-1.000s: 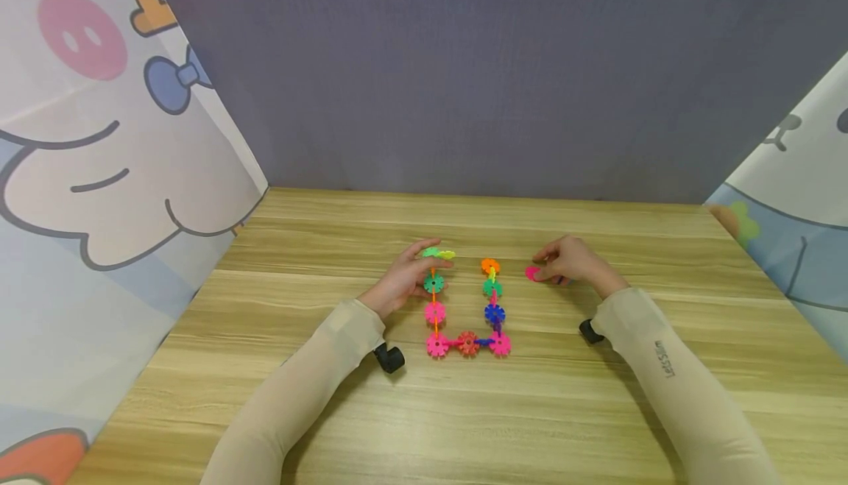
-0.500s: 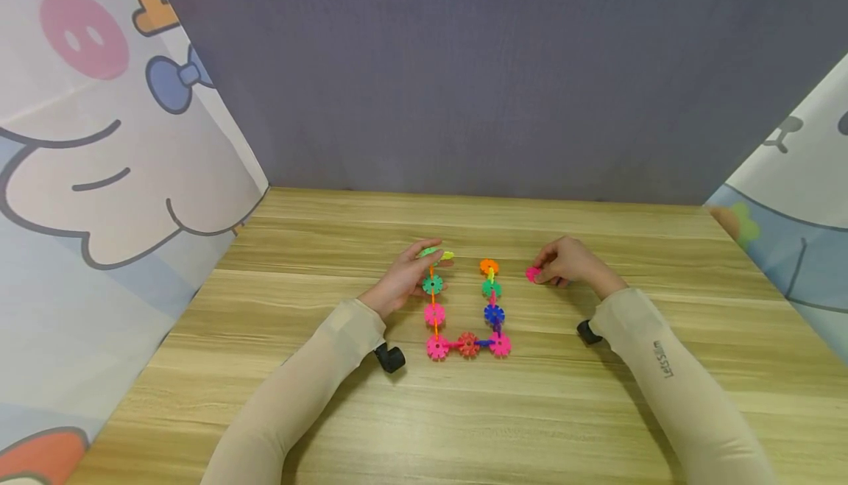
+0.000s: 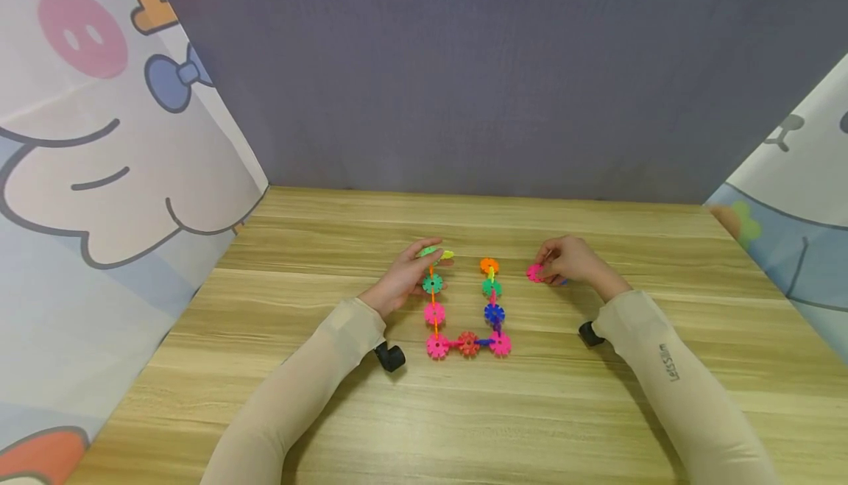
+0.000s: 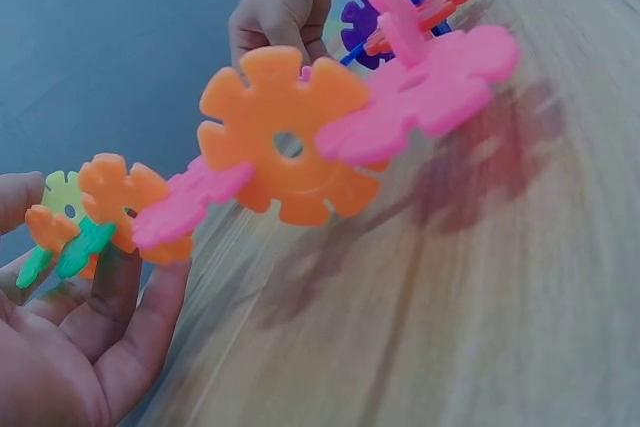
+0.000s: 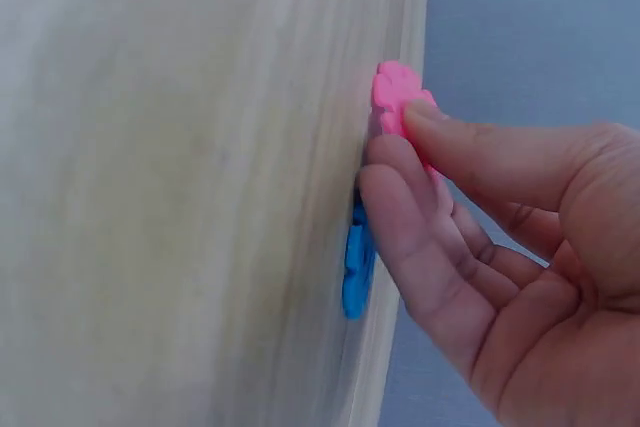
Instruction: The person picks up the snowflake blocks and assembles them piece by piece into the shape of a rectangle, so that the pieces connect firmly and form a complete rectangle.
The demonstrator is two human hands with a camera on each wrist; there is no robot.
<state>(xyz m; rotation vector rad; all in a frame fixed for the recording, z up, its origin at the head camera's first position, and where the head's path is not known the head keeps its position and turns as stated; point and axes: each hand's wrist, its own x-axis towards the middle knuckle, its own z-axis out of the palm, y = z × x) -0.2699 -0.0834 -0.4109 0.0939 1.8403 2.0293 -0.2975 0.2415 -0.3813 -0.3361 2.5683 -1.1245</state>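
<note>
Notched flower-shaped plastic discs are joined into a U-shaped chain on the table, its two arms pointing away from me. At the far end of the left arm my left hand holds the light green disc, with a yellow disc sticking out to its right. In the left wrist view, an orange disc and pink ones run on from the fingers. My right hand pinches a loose pink disc between thumb and fingers, right of the chain. Beneath that hand lies a blue disc, partly hidden.
An orange disc ends the chain's right arm, between my two hands. The wooden table runs back to a grey upright panel. Cartoon-printed panels flank it on both sides.
The pink disc in my right hand has shifted very slightly right, and more of its face shows now. The left hand and the chain look nearly the same.
</note>
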